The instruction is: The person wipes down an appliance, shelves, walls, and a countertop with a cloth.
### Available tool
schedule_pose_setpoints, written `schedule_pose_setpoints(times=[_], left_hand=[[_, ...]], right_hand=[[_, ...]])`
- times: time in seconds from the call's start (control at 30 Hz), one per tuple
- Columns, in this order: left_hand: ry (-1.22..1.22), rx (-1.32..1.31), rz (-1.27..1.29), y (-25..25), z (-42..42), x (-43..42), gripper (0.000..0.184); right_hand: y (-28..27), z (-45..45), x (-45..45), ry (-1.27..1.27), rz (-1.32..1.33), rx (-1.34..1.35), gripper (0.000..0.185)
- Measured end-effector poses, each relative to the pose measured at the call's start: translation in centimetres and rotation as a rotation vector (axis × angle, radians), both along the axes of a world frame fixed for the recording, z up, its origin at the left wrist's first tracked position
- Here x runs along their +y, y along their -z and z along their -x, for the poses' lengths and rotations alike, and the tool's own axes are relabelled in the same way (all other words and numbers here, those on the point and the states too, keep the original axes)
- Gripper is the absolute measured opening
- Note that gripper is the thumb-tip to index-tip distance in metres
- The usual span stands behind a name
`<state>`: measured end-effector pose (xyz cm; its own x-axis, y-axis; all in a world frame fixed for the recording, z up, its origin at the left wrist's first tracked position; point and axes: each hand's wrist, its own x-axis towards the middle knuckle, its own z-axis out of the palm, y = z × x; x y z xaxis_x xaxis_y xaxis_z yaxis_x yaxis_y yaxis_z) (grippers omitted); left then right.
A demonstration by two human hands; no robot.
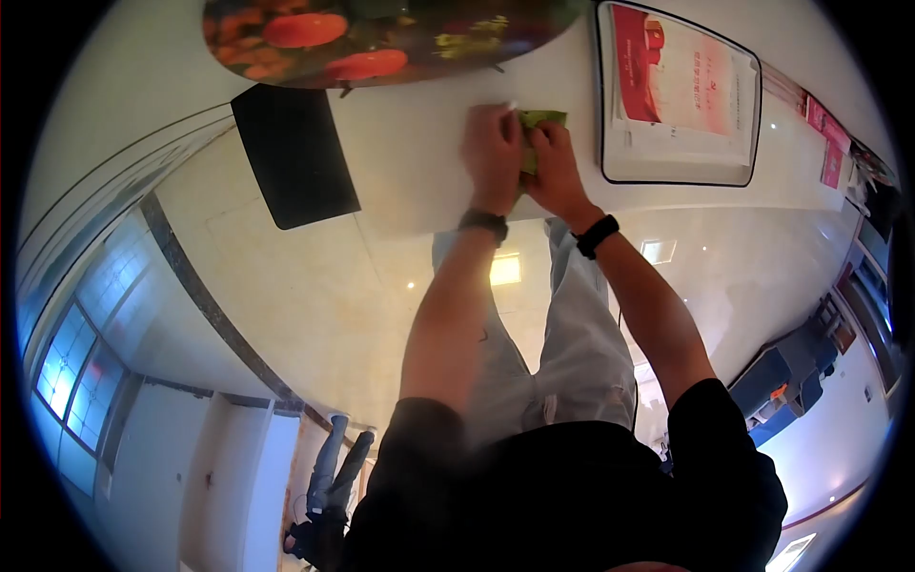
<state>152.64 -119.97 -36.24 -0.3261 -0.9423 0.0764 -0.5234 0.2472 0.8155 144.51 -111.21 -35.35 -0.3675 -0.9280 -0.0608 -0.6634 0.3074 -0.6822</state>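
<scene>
A small green piece, paper or cloth, I cannot tell which [546, 117], lies between my two hands over the white table. My right hand [558, 170] is closed, its bent fingers gripping the green piece. Right beside it, my left hand [493, 157] is smeared by motion and its fingers look curled. A small white spot shows at the left fingertips; what it is stays unclear. Whether the left hand also grips the green piece cannot be made out. Each wrist wears a dark band.
A white tray with a dark rim [679, 178] holds printed red-and-white papers, to the right. A black flat panel [294, 157] is at left. A picture-printed oval board [381, 38] spans the far side. Another person [329, 491] is at lower left.
</scene>
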Motion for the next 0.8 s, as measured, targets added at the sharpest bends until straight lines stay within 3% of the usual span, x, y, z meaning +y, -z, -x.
schedule_pose_setpoints(times=[0.1, 0.13, 0.23, 0.4, 0.47, 0.57, 0.73, 0.8], left_hand=[[-0.151, -0.006, 0.006, 0.1, -0.1, 2.0, 0.016], [-0.207, -0.018, 0.008, 0.0, -0.1, 3.1, 0.017], [-0.315, 0.019, -0.040, -0.4, -0.1, 7.0, 0.018], [-0.371, -0.040, -0.146, 0.8, -0.2, 13.6, 0.016], [-0.358, -0.012, -0.118, 1.2, 1.2, 15.5, 0.016], [-0.360, 0.093, -0.185, 1.2, 4.0, 18.5, 0.017], [-0.328, 0.131, -0.283, 0.8, 9.5, 23.2, 0.019], [-0.353, 0.137, -0.294, -0.1, 11.2, 24.4, 0.019]], right_hand=[[-2.3, 0.1, -0.3, -0.101, -0.140, 0.073, 0.040], [-1.1, -0.2, 0.8, -0.014, 0.004, 0.010, 0.030], [0.4, -0.5, 4.1, 0.164, 0.040, -0.378, 0.026], [-1.2, 1.6, 9.8, -0.013, -0.032, -0.248, 0.020], [-1.7, 3.1, 11.8, -0.130, -0.062, -0.142, 0.020], [-0.6, 5.1, 15.1, -0.043, -0.025, -0.084, 0.023], [-1.8, 10.8, 19.4, -0.008, -0.121, -0.132, 0.048], [-1.9, 12.2, 20.4, -0.029, -0.159, -0.123, 0.048]])
